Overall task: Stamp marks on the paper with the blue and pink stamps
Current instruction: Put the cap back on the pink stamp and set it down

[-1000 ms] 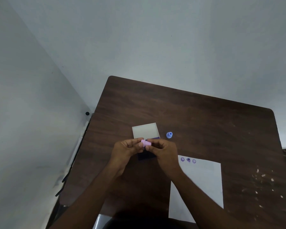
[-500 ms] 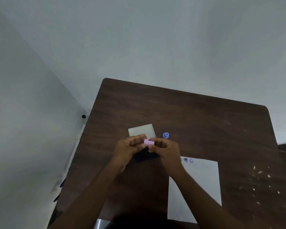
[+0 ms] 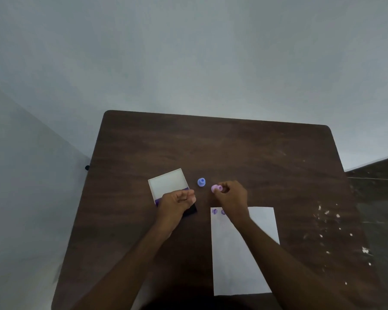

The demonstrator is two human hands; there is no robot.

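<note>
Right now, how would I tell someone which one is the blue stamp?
On the brown table, find the white paper, then look beyond its top left corner. The blue stamp stands alone there, between the white tray and the pink stamp. Nobody touches it; the pink stamp is in the right hand.

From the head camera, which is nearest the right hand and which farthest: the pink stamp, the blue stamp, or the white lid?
1. Pink stamp: held in the right hand's fingertips.
2. Blue stamp: standing on the table, just to its left.
3. White lid: farther left, by the left hand.
</note>
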